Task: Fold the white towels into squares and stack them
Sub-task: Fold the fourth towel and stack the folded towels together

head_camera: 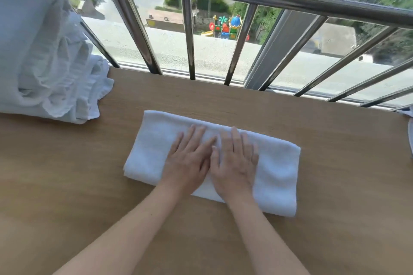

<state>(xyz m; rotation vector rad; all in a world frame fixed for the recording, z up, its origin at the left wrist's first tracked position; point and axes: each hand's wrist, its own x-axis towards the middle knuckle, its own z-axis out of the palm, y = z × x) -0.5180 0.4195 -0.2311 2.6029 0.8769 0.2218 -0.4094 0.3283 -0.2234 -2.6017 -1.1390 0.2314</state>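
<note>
A white towel [277, 169] lies folded into a long rectangle on the middle of the wooden table [67, 185]. My left hand [190, 161] and my right hand [237, 163] rest flat on its middle, side by side, fingers straight and pointing away from me. Both palms press the cloth and neither hand grips it. A heap of loose white towels [44, 62] sits on the table's far left corner.
A metal window railing [190, 35] with glass behind it runs along the table's far edge. At the right edge of view a small part of a white object [410, 131] shows. Bare wood surrounds the folded towel.
</note>
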